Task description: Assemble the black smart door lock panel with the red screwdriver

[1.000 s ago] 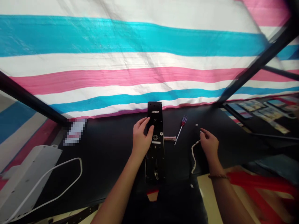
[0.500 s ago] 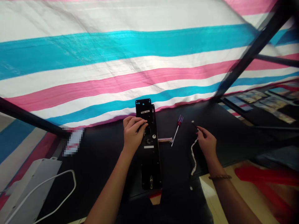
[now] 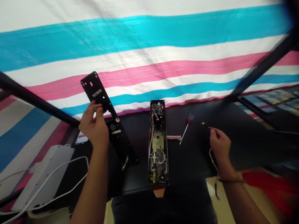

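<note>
My left hand [image 3: 95,126] grips a long black metal plate [image 3: 125,146] by its edge. The plate leans up to the left, with holes, small white labels and a brass cylinder [image 3: 125,163] near its lower end. To its right, the open black lock housing [image 3: 158,127] lies on the table, showing a metal mechanism, thin wires and a brass part inside. Over on the right, my right hand [image 3: 220,146] is closed around a cable [image 3: 211,155]. A small white connector [image 3: 203,123] pokes out from its fingers, and the cable's other end dangles below.
A screwdriver [image 3: 188,123] with a purple and red handle lies beside the housing, near a short pinkish bundle [image 3: 174,137]. White power strip [image 3: 46,174] and looped white cord [image 3: 87,161] are at left. Striped sheeting [image 3: 149,40] hangs behind the black table [image 3: 191,165].
The plate has come off the housing and moved left in my left hand, exposing the inside. My right hand still holds the cable, a little farther right.
</note>
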### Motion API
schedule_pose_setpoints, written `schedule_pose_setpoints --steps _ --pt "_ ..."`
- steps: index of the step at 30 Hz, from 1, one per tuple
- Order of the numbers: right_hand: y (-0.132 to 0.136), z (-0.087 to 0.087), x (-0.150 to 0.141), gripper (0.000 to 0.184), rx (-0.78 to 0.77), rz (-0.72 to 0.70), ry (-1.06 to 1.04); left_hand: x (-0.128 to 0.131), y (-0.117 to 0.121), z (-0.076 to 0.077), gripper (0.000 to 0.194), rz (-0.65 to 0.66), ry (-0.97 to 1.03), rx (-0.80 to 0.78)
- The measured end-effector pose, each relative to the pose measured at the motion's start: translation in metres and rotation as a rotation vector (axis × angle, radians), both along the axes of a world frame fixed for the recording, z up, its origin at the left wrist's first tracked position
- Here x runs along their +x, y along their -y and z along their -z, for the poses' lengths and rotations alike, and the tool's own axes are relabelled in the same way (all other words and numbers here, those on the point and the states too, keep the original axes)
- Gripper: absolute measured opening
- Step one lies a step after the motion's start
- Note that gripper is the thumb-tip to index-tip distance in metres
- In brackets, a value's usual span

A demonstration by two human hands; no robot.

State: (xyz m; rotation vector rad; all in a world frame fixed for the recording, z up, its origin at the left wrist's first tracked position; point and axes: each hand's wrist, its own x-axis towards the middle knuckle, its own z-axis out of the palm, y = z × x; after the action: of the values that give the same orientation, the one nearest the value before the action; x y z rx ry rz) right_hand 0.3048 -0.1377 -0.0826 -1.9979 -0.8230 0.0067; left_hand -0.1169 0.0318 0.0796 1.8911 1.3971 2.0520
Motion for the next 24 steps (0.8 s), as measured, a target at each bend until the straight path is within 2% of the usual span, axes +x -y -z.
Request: schedule_pose_setpoints --steps 2,5,9,12,16,21,24 --pt "0.000 0.001 0.001 0.041 -0.017 -0.001 0.012 -0.003 -0.005 0.012 0.021 0.003 -0.003 -0.099" --pt "-0.001 0.002 0.002 0.042 -0.036 0.008 0.027 0.005 -0.006 0.036 0.019 0.048 -0.034 -0.224" --pt "0.000 0.001 0.001 0.044 -0.033 0.006 0.024 0.023 -0.003 0.066 0.017 0.171 -0.068 -0.251" --pt "0.000 0.000 0.000 0.046 -0.037 -0.004 0.023 0.034 -0.002 0.082 0.017 0.216 -0.072 -0.273" --pt "-0.001 -0.001 0.000 0.045 -0.043 0.002 0.023 0.044 0.000 0.097 0.019 0.276 -0.159 -0.307" --pt "0.000 0.001 0.000 0.047 -0.027 -0.003 0.027 0.054 -0.001 0.107 0.018 0.362 -0.324 -0.357" --pt "-0.001 0.003 0.004 0.046 -0.003 -0.025 -0.079 0.056 -0.005 0.112 0.019 0.386 -0.397 -0.425"
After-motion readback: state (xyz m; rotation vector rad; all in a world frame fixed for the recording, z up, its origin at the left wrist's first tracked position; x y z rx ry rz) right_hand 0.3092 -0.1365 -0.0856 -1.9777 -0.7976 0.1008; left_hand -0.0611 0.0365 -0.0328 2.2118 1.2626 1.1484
